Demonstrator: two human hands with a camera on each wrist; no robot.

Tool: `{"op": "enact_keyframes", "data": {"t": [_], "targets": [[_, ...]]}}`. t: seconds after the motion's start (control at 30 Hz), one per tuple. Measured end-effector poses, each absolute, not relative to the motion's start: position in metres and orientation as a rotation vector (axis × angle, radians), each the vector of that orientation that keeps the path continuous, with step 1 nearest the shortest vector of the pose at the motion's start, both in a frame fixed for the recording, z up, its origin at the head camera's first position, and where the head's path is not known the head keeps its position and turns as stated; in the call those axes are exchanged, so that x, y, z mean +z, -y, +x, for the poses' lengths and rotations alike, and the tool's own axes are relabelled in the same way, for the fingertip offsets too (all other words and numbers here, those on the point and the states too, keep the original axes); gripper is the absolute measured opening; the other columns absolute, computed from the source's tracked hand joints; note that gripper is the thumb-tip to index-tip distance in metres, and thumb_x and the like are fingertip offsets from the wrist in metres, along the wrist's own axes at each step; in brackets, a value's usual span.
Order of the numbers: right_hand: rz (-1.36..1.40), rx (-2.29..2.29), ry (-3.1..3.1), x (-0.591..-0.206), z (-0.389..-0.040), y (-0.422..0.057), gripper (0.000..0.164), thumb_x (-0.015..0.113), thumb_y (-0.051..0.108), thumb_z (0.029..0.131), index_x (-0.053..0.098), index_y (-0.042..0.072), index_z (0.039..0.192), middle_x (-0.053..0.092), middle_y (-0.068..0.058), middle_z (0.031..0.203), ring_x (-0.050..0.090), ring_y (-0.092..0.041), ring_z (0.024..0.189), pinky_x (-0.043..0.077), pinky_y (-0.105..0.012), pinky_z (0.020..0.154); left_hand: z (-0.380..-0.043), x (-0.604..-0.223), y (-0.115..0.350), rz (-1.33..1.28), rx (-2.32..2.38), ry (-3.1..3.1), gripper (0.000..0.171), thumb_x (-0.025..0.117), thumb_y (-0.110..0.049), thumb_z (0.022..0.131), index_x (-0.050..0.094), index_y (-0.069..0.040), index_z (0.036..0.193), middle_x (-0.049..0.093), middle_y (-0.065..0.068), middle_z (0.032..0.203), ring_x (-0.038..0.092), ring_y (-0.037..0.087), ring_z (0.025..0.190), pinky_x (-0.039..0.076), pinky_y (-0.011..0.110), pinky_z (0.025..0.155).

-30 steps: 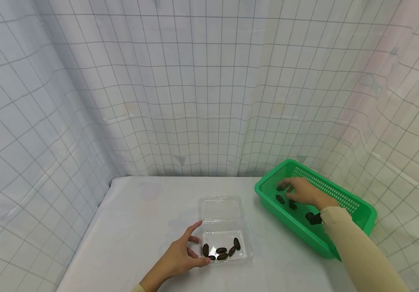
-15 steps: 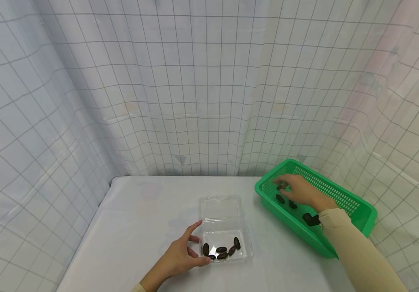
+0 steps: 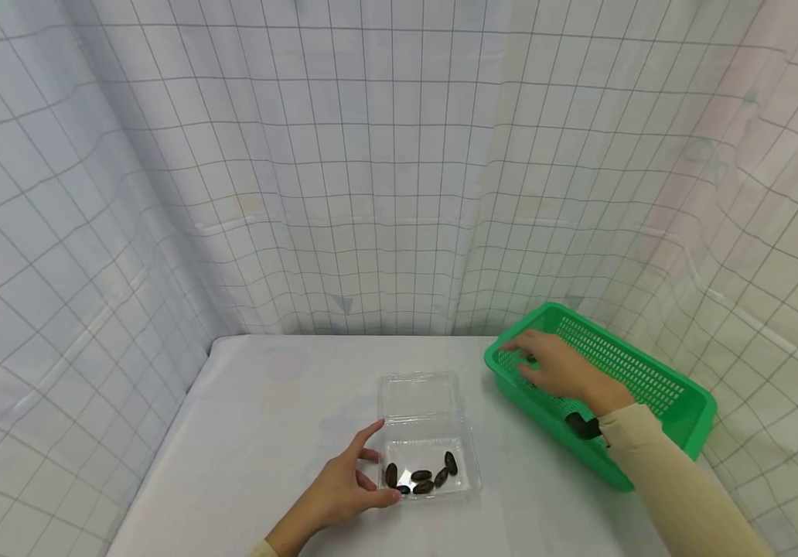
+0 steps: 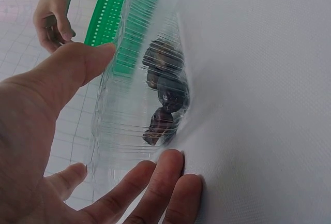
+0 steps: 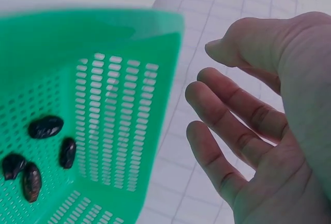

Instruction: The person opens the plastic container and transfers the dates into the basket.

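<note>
My left hand (image 3: pixel 339 487) holds the left end of a clear plastic clamshell box (image 3: pixel 407 450). In the left wrist view its thumb (image 4: pixel 85 61) lies on the rim, and the other fingers reach round the box's end. Several dark brown, wrinkled dates (image 3: pixel 421 475) lie inside, mostly along the near side. At the right, my right hand (image 3: pixel 552 367) hovers above the near-left end of a green plastic basket (image 3: pixel 701 398). Nothing shows between its loosely bent fingers in the right wrist view. More dates (image 5: pixel 45 127) sit on the basket floor, partly covered by this hand in the head view.
The box's transparent lid (image 3: pixel 418 394) is folded back flat, away from me. A white cloth covers the table (image 3: pixel 267 433). White curtains with a dark grid (image 3: pixel 399 193) surround it at the back and both sides. A black band (image 3: pixel 582 425) sits on my right wrist.
The right hand has risen and moved left over the basket, toward its left rim. My left hand and the dates in the box have stayed put.
</note>
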State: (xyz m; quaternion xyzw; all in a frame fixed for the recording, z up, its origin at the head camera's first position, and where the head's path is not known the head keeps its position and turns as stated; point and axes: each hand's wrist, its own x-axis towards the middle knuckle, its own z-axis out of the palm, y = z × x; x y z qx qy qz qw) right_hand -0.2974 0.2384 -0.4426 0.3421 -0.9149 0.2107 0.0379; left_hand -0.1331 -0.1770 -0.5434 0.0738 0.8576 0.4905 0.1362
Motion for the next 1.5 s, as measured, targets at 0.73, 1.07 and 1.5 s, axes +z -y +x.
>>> {"op": "enact_keyframes", "data": {"t": [0.73, 1.07, 1.5], "targets": [[1.386, 0.609, 2.771, -0.457, -0.27, -0.188, 0.035, 0.084, 0.011, 0.107, 0.08, 0.011, 0.142, 0.079, -0.003, 0.13, 0.077, -0.024, 0.117, 0.065, -0.041, 0.101, -0.133, -0.543, 0.176, 0.236, 1.419, -2.491, 0.119, 0.102, -0.034, 0.086, 0.034, -0.027, 0.183, 0.075, 0.019, 0.147, 0.078, 0.014, 0.089, 0.057, 0.034, 0.071], [1.569, 0.507, 2.869, -0.472, -0.259, -0.158, 0.038, 0.086, 0.019, 0.107, 0.079, 0.014, 0.145, 0.077, -0.007, 0.138, 0.08, -0.028, 0.123, 0.066, -0.037, 0.104, -0.134, -0.544, 0.176, 0.229, 1.419, -2.489, 0.118, 0.103, -0.033, 0.086, 0.035, -0.027, 0.183, 0.075, 0.02, 0.146, 0.078, 0.014, 0.089, 0.057, 0.034, 0.071], [1.715, 0.381, 3.04, -0.479, -0.244, -0.122, 0.045, 0.097, 0.023, 0.099, 0.081, 0.021, 0.141, 0.08, 0.0, 0.134, 0.078, -0.015, 0.117, 0.062, -0.028, 0.101, -0.134, -0.541, 0.175, 0.237, 1.395, -2.487, 0.118, 0.102, -0.035, 0.088, 0.033, -0.026, 0.183, 0.075, 0.019, 0.146, 0.078, 0.014, 0.09, 0.057, 0.034, 0.072]]}}
